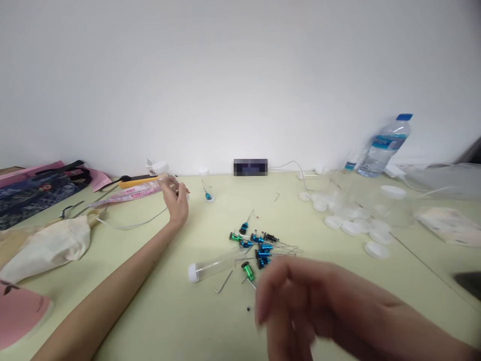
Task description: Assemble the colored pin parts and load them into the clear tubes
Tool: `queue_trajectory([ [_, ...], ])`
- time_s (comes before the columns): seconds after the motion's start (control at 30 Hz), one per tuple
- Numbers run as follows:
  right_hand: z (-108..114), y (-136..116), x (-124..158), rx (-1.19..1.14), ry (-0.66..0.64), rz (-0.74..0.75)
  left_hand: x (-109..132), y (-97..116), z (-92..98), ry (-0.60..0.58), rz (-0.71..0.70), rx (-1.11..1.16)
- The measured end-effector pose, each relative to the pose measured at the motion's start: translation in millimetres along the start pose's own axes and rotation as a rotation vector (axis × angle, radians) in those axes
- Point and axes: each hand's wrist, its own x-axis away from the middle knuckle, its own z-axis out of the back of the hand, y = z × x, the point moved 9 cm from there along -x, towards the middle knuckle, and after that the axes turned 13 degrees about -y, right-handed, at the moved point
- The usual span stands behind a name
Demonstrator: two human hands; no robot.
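Blue and green handles (262, 254) lie heaped just right of the clear tube (220, 265) in the head view. Left hand (176, 203) is beyond the tube, right hand (330, 296) blurry to its right, well apart; can't tell if either's gripping.

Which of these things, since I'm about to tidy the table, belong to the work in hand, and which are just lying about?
Probably part of the work:
blue and green stemmed pieces near the right hand
L-shaped key
clear capped tube
white caps

Probably just lying about:
water bottle
cream cloth
patterned fabric
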Motion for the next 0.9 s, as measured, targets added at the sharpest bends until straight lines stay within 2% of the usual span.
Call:
queue_trajectory([
  [0.07,30.4,-0.7,1.6,0.193,0.237,-0.052,7.8,43.2,-11.9,-0.119,-0.079,-0.006],
  [0.13,54.9,-3.4,6.3,0.364,0.41,-0.052,24.9,84.2,-33.6,-0.28,-0.102,-0.077],
  [0.2,73.0,-4.2,11.2,0.461,0.528,-0.026,53.4,116.1,-69.4,-0.567,-0.109,-0.181],
  [0.27,83.8,-3.2,14.3,0.552,0.593,-0.038,87.2,136.0,-98.4,-0.813,-0.105,-0.226],
  [0.33,87.5,-4.6,15.4,0.691,0.629,-0.09,112.9,146.3,-113.2,-0.949,-0.076,-0.23],
  [0.43,86.9,-11.3,15.4,0.889,0.654,-0.165,131.1,151.9,-119.3,-1.053,0.019,-0.166],
  [0.53,92.4,-22.1,19.9,0.98,0.7,-0.15,147.0,145.2,-127.1,-1.284,0.266,0.048],
  [0.6,102.9,-33.5,29.9,0.964,0.786,-0.053,150.6,135.3,-129.2,-1.384,0.435,0.196],
  [0.63,109.5,-39.1,36.1,0.926,0.828,0.014,143.2,127.0,-127.6,-1.354,0.478,0.242],
  [0.67,116.6,-43.5,42.0,0.869,0.86,0.08,126.8,116.1,-123.0,-1.247,0.469,0.261],
  [0.73,130.8,-46.7,49.8,0.739,0.881,0.159,78.6,86.6,-98.2,-0.848,0.377,0.283],
  [0.8,141.6,-44.0,51.3,0.625,0.861,0.166,39.3,51.2,-60.0,-0.424,0.279,0.267],
  [0.87,146.8,-38.9,48.5,0.539,0.818,0.151,19.0,14.0,-31.8,-0.164,0.262,0.2],
  [0.9,147.6,-35.9,46.2,0.508,0.793,0.139,12.8,-1.8,-24.3,-0.099,0.265,0.164],
])
